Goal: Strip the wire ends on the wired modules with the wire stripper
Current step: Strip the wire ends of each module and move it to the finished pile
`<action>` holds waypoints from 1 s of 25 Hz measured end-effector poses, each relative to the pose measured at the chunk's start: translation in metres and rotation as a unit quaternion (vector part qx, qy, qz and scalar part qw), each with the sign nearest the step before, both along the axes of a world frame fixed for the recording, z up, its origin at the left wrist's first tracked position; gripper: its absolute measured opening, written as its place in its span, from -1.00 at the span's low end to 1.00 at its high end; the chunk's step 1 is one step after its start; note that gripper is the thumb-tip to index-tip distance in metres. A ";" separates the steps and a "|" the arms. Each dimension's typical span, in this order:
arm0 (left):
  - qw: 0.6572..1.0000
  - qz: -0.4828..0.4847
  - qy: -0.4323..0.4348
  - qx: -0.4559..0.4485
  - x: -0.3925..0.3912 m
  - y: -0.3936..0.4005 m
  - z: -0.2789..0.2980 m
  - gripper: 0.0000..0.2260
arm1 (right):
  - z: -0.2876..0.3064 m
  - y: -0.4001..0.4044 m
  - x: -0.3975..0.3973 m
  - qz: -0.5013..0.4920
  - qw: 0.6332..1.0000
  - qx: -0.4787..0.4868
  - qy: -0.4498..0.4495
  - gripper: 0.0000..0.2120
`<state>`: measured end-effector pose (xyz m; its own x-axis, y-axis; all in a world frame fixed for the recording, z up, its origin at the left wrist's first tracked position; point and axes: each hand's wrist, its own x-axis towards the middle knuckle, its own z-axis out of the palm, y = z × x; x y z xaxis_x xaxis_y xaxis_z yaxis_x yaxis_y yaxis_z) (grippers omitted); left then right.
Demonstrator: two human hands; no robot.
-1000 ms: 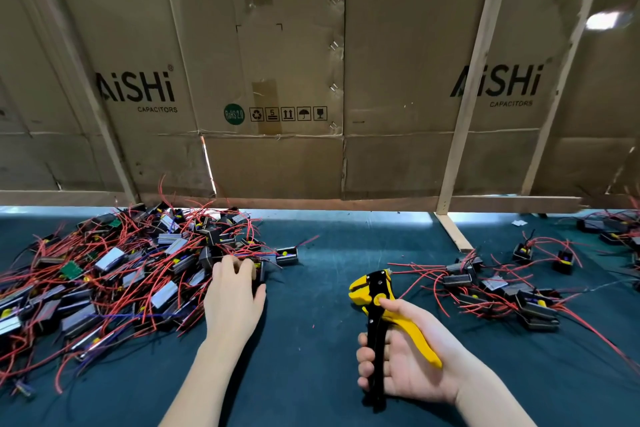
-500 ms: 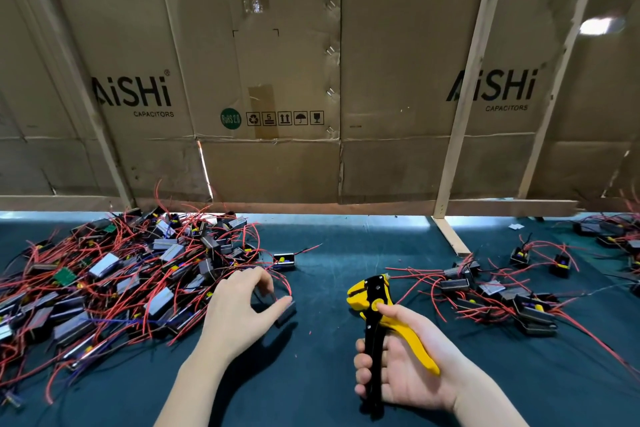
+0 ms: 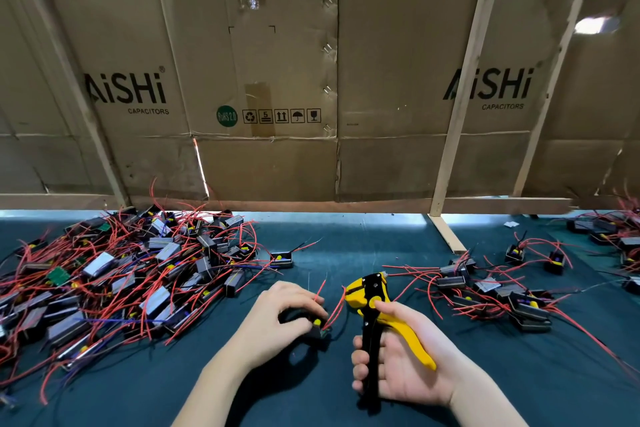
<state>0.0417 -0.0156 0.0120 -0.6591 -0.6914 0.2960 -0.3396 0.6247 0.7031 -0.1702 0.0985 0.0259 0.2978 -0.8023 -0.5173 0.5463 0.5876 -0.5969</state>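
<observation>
A: Where is the module lying?

B: The left hand (image 3: 277,317) is gripping a black wired module (image 3: 317,331) on the green mat (image 3: 346,246); its red wires (image 3: 334,308) are slanting up-right toward the wire stripper (image 3: 372,302), gripped upright in the right hand (image 3: 398,360), just beside.

A: What differs?

B: Half a second ago the left hand was leaving the pile (image 3: 121,270), farther away.

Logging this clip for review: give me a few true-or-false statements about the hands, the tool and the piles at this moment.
1. The right hand grips the stripper. True.
2. The left hand lies flat and empty on the mat. False: its fingers curl round a module.
3. The big pile lies to the left. True.
4. The stripper is blue. False: it is yellow and black.
5. That module's wires are red. True.
</observation>
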 end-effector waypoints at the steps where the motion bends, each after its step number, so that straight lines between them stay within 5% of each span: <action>1: 1.000 0.003 0.017 0.005 -0.002 0.001 0.001 -0.85 | 0.001 0.000 0.001 -0.002 1.000 0.000 0.001 -0.53; 4: 0.996 0.053 0.075 -0.014 -0.006 0.004 0.002 -0.92 | 0.002 0.001 0.002 -0.009 1.000 -0.005 0.008 -0.53; 8: 0.991 0.066 0.105 0.050 -0.010 0.006 0.000 -0.75 | 0.002 0.001 0.002 -0.036 0.998 -0.044 0.019 -0.56; 14: 0.975 0.011 0.154 0.163 -0.018 0.005 0.000 -0.94 | -0.007 -0.007 0.001 -0.138 0.980 -0.145 0.011 -0.68; 21: 0.967 0.075 0.186 0.156 -0.019 0.005 -0.006 -0.71 | -0.009 -0.004 -0.013 -0.170 0.905 -0.263 0.287 -0.54; 25: 0.968 0.115 0.166 0.147 -0.018 0.000 -0.008 -0.82 | -0.007 -0.002 -0.010 -0.129 0.890 -0.270 0.344 -0.59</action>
